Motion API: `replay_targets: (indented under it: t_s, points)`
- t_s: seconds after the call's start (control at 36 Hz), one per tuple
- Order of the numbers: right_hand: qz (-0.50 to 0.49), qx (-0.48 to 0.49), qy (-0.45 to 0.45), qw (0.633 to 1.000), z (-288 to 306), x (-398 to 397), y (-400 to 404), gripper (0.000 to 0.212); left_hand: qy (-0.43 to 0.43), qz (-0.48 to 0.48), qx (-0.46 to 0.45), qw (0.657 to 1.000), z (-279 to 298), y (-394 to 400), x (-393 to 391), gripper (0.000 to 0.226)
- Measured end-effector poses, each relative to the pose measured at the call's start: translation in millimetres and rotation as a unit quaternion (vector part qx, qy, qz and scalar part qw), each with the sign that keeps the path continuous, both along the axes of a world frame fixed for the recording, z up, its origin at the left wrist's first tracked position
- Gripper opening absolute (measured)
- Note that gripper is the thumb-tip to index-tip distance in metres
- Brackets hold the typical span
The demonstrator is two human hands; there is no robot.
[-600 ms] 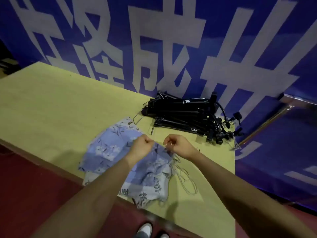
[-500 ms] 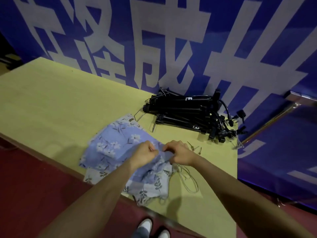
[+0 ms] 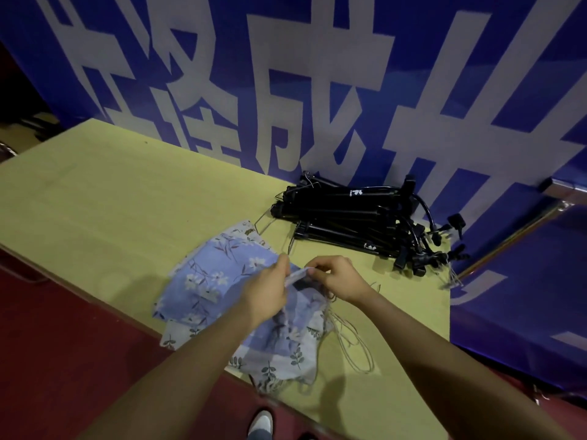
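My left hand (image 3: 266,292) and my right hand (image 3: 338,277) are both curled tight, each pinching one end of a short stretch of the pale top hem of the blue flower-printed cloth piece (image 3: 216,271). The hem is pulled taut between my fingertips, lifted just above the rest of the cloth. The cloth itself lies on the yellow-green counter (image 3: 127,201), near its front edge, on top of a paler grey leaf-printed cloth layer (image 3: 286,360) that sticks out below it and hangs slightly over the edge.

As I judge it, I am only at the start: I have found the hem and taken hold of it, but the cloth is rumpled, not spread flat or opened. The off-white cord loops (image 3: 352,341) trail loose on the counter just right of the cloth, and I cannot tell whether they run through the hem. The heap of black plastic clip hangers (image 3: 359,220) sits well behind my hands against the blue banner with white characters (image 3: 286,90), untouched. So any hanging or clipping looks to be all ahead of me.
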State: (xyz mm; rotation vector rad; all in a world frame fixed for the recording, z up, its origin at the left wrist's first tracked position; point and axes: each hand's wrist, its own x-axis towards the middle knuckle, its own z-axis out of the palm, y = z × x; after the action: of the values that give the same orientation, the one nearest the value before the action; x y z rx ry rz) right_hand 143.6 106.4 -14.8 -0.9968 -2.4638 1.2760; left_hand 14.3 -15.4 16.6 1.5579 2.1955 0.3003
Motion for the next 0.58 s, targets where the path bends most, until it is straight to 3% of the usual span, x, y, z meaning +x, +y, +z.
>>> replay_targets:
  t_s: [0.17,0.25,0.31,0.42,0.58]
  points:
    - [-0.026,0.063,0.082,0.994,14,-14,9,0.016,0.143,-0.124,-0.023,0.982,16,9,-9,0.051]
    - [-0.027,0.106,0.107,0.988,24,-19,17,0.018,0.178,-0.141,-0.032,0.973,22,15,-14,0.053]
    - [-0.03,0.144,0.12,0.982,28,-20,25,0.018,0.16,-0.13,-0.027,0.978,27,21,-17,0.061]
    - [-0.066,0.177,0.136,0.973,37,-19,39,0.019,0.004,-0.074,0.03,0.997,38,39,-24,0.076]
    - [-0.15,0.095,0.147,0.973,35,-5,49,0.024,-0.027,-0.029,0.031,0.999,45,60,-23,0.083]
